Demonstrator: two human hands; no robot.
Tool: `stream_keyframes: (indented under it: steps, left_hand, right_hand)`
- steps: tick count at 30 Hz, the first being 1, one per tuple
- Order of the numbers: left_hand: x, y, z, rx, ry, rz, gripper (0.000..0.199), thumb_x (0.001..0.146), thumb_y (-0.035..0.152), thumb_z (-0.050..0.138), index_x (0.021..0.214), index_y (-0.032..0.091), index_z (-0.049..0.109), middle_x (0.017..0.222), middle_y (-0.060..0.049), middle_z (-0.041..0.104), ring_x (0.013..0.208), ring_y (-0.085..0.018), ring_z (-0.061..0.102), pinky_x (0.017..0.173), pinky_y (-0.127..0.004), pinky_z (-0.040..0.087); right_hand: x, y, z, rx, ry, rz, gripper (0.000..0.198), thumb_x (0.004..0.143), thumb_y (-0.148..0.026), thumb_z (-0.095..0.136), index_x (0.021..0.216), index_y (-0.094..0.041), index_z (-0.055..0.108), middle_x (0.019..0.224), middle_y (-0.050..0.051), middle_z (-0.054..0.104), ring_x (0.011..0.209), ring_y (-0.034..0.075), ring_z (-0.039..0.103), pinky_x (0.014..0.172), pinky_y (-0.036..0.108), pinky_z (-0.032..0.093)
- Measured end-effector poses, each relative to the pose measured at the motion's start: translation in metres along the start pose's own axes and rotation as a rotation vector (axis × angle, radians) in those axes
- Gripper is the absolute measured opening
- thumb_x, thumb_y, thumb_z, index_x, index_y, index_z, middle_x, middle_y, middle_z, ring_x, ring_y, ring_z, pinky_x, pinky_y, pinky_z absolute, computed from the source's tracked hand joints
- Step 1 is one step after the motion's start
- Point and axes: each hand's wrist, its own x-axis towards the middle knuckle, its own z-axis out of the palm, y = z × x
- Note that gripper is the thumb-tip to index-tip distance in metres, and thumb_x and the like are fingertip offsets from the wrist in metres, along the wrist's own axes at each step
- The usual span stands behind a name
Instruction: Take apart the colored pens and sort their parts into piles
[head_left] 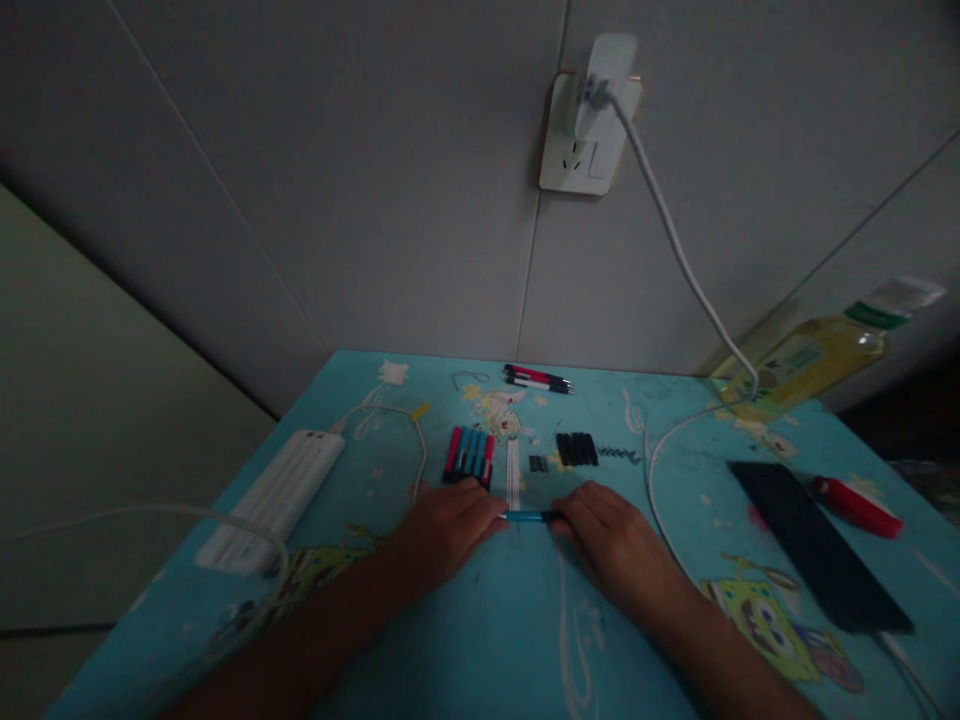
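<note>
A blue pen (529, 516) lies level between my two hands, just above or on the table. My left hand (450, 528) pinches its left end, and my right hand (609, 532) grips the dark right end; the fingertips partly hide both ends. Close behind my left hand is a row of red and blue pen barrels (469, 452). Thin white refills (513, 468) lie beyond the pen. To their right are small dark pieces (538, 464), several black pen parts (576, 449) and a row of springs (619, 455). Red-and-black and white-and-black pens (537, 378) lie at the back.
A white power strip (274, 500) with cables stands left on the blue patterned table (480, 640). At right are a dark phone-like slab (817, 540), a red object (856, 506) and a tilted-looking bottle of yellow liquid (814, 360). A white cable (675, 240) hangs from the wall charger (606, 85).
</note>
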Motion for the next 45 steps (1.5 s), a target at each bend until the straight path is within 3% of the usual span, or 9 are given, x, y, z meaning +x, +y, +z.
stream_keyframes:
  steps: [3,6,10,15,22,29,35,40,45]
  left_hand:
    - [0.001,-0.003,-0.001,0.071,0.033,0.098,0.021,0.102,0.028,0.047,0.109,0.016,0.063,0.087,-0.004,0.066,0.082,-0.018,0.06,0.068,-0.029,0.045]
    - [0.0,-0.002,-0.003,0.062,0.009,0.09,0.02,0.102,0.028,0.047,0.105,0.017,0.064,0.081,-0.003,0.064,0.077,-0.017,0.058,0.067,-0.03,0.044]
    - [-0.004,0.001,-0.002,-0.002,-0.01,-0.001,0.026,0.103,0.03,0.044,0.096,0.017,0.065,0.076,-0.003,0.066,0.071,-0.016,0.061,0.067,-0.029,0.043]
    - [-0.003,0.009,-0.002,-0.173,-0.069,-0.127,0.026,0.103,0.029,0.041,0.103,0.018,0.065,0.084,-0.002,0.073,0.071,-0.016,0.067,0.071,-0.028,0.045]
    - [0.0,0.013,0.004,-0.358,-0.089,-0.3,0.042,0.105,0.033,0.034,0.079,0.017,0.063,0.067,0.001,0.067,0.06,-0.012,0.064,0.06,-0.023,0.043]
    - [-0.005,0.007,0.007,-0.073,-0.075,-0.15,0.03,0.104,0.03,0.039,0.092,0.017,0.064,0.074,-0.001,0.07,0.063,-0.015,0.066,0.071,-0.029,0.047]
    - [-0.005,0.008,0.007,-0.033,0.015,-0.044,0.032,0.104,0.03,0.04,0.089,0.016,0.064,0.069,-0.002,0.068,0.058,-0.013,0.064,0.063,-0.026,0.048]
    - [-0.005,0.007,0.006,-0.028,0.013,-0.052,0.029,0.103,0.029,0.042,0.091,0.017,0.065,0.068,-0.001,0.067,0.059,-0.013,0.064,0.064,-0.026,0.048]
    - [-0.006,0.008,0.005,-0.009,0.019,-0.035,0.028,0.103,0.03,0.043,0.091,0.017,0.066,0.067,-0.001,0.066,0.059,-0.013,0.064,0.065,-0.025,0.048]
  right_hand:
    - [0.001,-0.002,0.006,0.005,-0.056,-0.01,0.019,0.1,-0.022,0.048,0.108,-0.017,0.064,0.092,0.008,0.066,0.085,0.022,0.061,0.079,0.037,0.051]
    - [0.001,-0.002,0.01,-0.008,-0.092,-0.002,0.017,0.1,-0.02,0.048,0.101,-0.016,0.065,0.085,0.007,0.066,0.079,0.021,0.061,0.076,0.038,0.05]
    - [0.0,0.0,0.009,-0.043,-0.08,0.01,0.013,0.097,-0.019,0.053,0.093,-0.017,0.065,0.08,0.005,0.064,0.076,0.021,0.059,0.072,0.036,0.047]
    - [-0.001,-0.001,0.006,-0.103,-0.097,0.006,0.011,0.097,-0.019,0.054,0.093,-0.017,0.064,0.079,0.004,0.062,0.075,0.022,0.057,0.071,0.037,0.045]
    - [-0.001,-0.003,0.004,-0.124,-0.049,-0.01,0.018,0.1,-0.019,0.048,0.103,-0.016,0.065,0.085,0.008,0.065,0.079,0.022,0.059,0.076,0.038,0.049]
    - [0.002,-0.001,-0.001,0.011,0.015,0.005,0.032,0.098,-0.034,0.054,0.126,-0.018,0.059,0.102,0.01,0.069,0.093,0.025,0.062,0.085,0.043,0.05]
    - [0.002,0.0,0.004,0.091,0.029,0.022,0.015,0.099,-0.029,0.052,0.1,-0.019,0.064,0.091,0.007,0.069,0.084,0.022,0.063,0.077,0.038,0.052]
    - [0.0,-0.002,0.004,0.096,-0.011,0.035,0.027,0.097,-0.033,0.057,0.12,-0.021,0.058,0.102,0.009,0.068,0.094,0.025,0.063,0.084,0.043,0.052]
    - [-0.001,-0.001,0.006,0.131,-0.029,0.063,0.013,0.099,-0.027,0.052,0.106,-0.019,0.059,0.099,0.008,0.066,0.09,0.023,0.061,0.081,0.041,0.051]
